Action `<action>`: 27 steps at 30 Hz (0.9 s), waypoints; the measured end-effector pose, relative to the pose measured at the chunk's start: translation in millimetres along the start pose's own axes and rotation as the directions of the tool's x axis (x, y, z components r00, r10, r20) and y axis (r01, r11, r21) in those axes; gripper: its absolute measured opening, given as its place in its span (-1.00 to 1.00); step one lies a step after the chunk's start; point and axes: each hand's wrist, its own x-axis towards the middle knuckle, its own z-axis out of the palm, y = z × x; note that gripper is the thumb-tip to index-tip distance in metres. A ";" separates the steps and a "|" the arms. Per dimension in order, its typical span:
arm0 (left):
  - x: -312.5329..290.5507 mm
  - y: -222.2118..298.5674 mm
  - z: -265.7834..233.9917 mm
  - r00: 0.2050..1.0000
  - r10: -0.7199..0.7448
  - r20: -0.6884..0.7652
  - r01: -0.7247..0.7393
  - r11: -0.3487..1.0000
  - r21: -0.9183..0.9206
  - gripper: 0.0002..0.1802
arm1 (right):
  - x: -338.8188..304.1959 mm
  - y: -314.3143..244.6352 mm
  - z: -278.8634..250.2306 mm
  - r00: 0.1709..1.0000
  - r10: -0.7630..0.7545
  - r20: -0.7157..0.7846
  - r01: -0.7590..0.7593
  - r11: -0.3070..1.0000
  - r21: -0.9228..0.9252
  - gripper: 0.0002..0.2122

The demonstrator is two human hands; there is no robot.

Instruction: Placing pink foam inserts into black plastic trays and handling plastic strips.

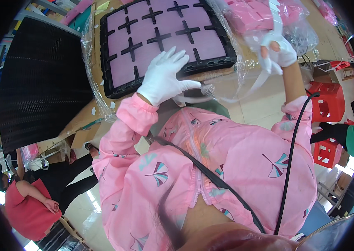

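Note:
My left hand (164, 76), in a white glove, lies with spread fingers on the near edge of a black tray (231, 59). Flat pinkish-purple pieces (120, 66) fill the tray between black cross-shaped dividers. My right hand (277, 54) is raised to the right of the tray, its glove leaving some fingertips bare. Its fingers are curled around a white strip (275, 16), which runs up past the hand. Below the hand the strip hangs in a loose curve toward the tray's near edge.
Clear plastic film (88, 54) lies along the tray's sides. Pink items in clear bags (256, 14) sit at the far right of the table. A black ribbed sheet (43, 79) stands at left. Red stools (329, 102) are at right; a person in red (32, 205) is at lower left.

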 end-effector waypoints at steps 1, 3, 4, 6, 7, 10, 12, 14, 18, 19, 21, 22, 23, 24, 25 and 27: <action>-0.2 1.7 -0.9 1.000 -0.011 0.005 0.011 1.000 -0.026 -0.36 | -9.3 -2.0 0.5 0.999 0.038 0.020 -0.039 0.997 0.061 -0.58; 5.0 3.9 -0.2 1.000 -0.002 -0.012 0.003 0.999 0.035 -0.41 | -26.4 -13.5 -0.7 0.993 0.104 0.062 -0.114 0.978 0.173 -0.58; 9.2 2.1 2.4 0.999 0.031 -0.005 -0.031 0.994 0.110 -0.42 | -29.7 -5.6 -1.6 0.999 0.014 0.035 -0.020 0.985 0.170 -0.61; 11.1 3.1 5.3 0.999 0.040 0.009 -0.041 0.983 0.177 -0.47 | -40.1 2.1 3.3 1.000 0.028 -0.008 -0.025 0.973 0.228 -0.63; 11.6 4.2 5.9 1.000 0.018 0.016 -0.021 0.984 0.176 -0.51 | -39.6 4.7 8.5 0.998 0.053 -0.030 -0.045 0.973 0.228 -0.63; 13.7 6.6 7.5 0.999 -0.041 0.028 0.037 0.989 0.145 -0.59 | -37.0 10.6 23.3 0.978 0.181 -0.103 -0.162 0.972 0.170 -0.64; 14.8 5.8 6.9 0.996 -0.084 0.021 0.081 0.992 0.093 -0.61 | -34.1 14.2 31.7 0.978 0.178 -0.112 -0.160 0.975 0.154 -0.63; 17.4 9.7 2.9 0.995 -0.099 0.013 0.096 0.989 0.113 -0.65 | -33.4 12.7 34.4 0.977 0.194 -0.093 -0.178 0.971 0.161 -0.59; 24.4 12.0 -8.2 0.994 -0.061 -0.090 0.078 0.976 0.202 -0.69 | -30.2 18.5 36.9 0.985 0.095 -0.144 -0.074 0.987 0.142 -0.56; 30.0 14.6 -15.5 0.991 -0.057 -0.122 0.081 0.977 0.198 -0.69 | -34.0 19.7 34.6 0.983 0.084 -0.161 -0.063 0.989 0.135 -0.54; 30.8 15.2 -28.9 0.976 -0.090 -0.200 0.131 0.970 0.203 -0.69 | -32.2 32.7 27.9 0.985 0.083 -0.152 -0.056 0.984 0.171 -0.51; 30.7 3.6 -35.8 0.948 -0.010 -0.319 0.093 0.965 0.246 -0.66 | -30.4 35.3 27.3 0.987 0.083 -0.137 -0.054 0.978 0.202 -0.50; 29.6 -1.2 -40.6 0.931 0.025 -0.364 0.070 0.967 0.246 -0.66 | -30.2 36.3 27.8 0.990 0.084 -0.115 -0.055 0.971 0.233 -0.49; 31.0 -2.4 -53.7 0.907 0.059 -0.417 0.066 0.958 0.279 -0.66 | -27.7 33.7 35.6 0.967 0.074 -0.244 -0.029 0.983 0.184 -0.48; 30.2 -5.1 -72.2 0.879 0.092 -0.467 0.079 0.940 0.333 -0.66 | -28.3 34.6 42.3 0.936 0.044 -0.350 0.007 0.990 0.141 -0.47; 48.3 -16.8 -100.7 0.790 0.218 -0.572 0.048 0.909 0.413 -0.66 | -50.7 67.7 3.6 0.926 0.082 -0.368 -0.009 0.980 0.197 -0.50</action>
